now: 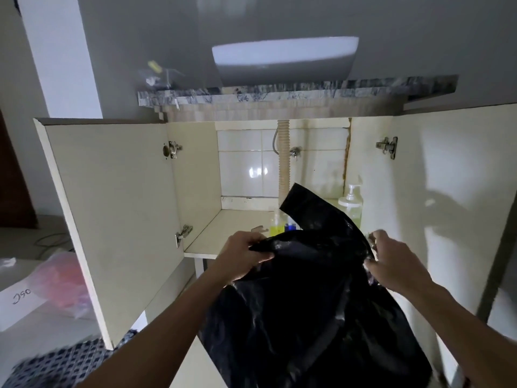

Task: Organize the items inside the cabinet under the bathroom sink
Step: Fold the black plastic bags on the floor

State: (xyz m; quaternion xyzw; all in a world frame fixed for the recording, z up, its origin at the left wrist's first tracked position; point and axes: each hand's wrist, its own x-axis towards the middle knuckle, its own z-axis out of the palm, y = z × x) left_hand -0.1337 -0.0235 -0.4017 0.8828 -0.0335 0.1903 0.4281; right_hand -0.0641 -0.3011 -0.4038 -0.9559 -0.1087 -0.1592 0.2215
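I had my left hand and right hand gripping the black bag at six o'clock; stretching its mouth evenly seemed wisest.

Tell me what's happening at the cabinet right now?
A person holds a black plastic bag in front of the open cabinet under the sink. The left hand grips the bag's top edge, and the right hand pinches the other side. Both doors stand open. On the shelf behind the bag are a pump bottle and a yellow bottle.
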